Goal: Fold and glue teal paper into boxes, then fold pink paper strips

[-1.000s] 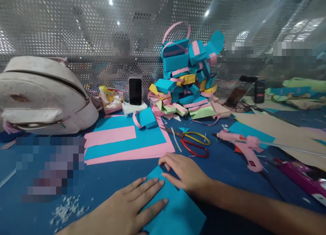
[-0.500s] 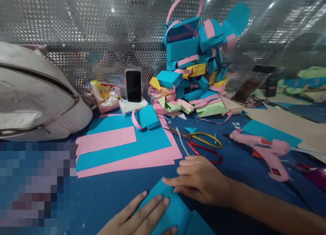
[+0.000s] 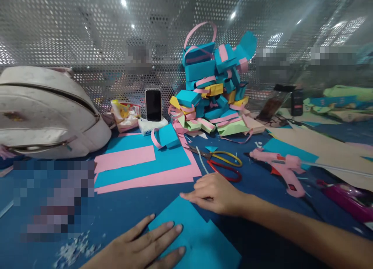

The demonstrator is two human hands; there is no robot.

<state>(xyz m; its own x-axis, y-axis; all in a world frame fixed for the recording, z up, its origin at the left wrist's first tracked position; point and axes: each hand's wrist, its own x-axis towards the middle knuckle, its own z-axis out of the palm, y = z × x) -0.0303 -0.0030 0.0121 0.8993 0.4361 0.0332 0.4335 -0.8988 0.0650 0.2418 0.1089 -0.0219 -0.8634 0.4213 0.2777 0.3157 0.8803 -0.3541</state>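
A folded piece of blue paper (image 3: 201, 238) lies on the table close to me, one corner pointing away. My left hand (image 3: 151, 242) rests flat on its left part, fingers spread. At the far corner of the paper is my right hand (image 3: 214, 193), mostly curled, with a fingertip on that corner; whether the thumb pinches from below is hidden. Just beyond this hand lie scissors (image 3: 224, 158) with one yellow and one red handle. Blue and pink sheets (image 3: 171, 160) are stacked further left, with a small blue paper bag (image 3: 170, 136) on them.
A tall pile of paper bags (image 3: 201, 71) stands at the back. A pink glue gun (image 3: 287, 166) and a magenta object (image 3: 346, 201) lie on the right. At left are a white backpack (image 3: 52, 110) and paper scraps (image 3: 75, 249). A phone (image 3: 153, 106) stands behind the sheets.
The view has shifted, showing more of the near table. More of the blue paper is visible, and my right hand's fingertip is still at its far corner. My left hand stays flat on it.
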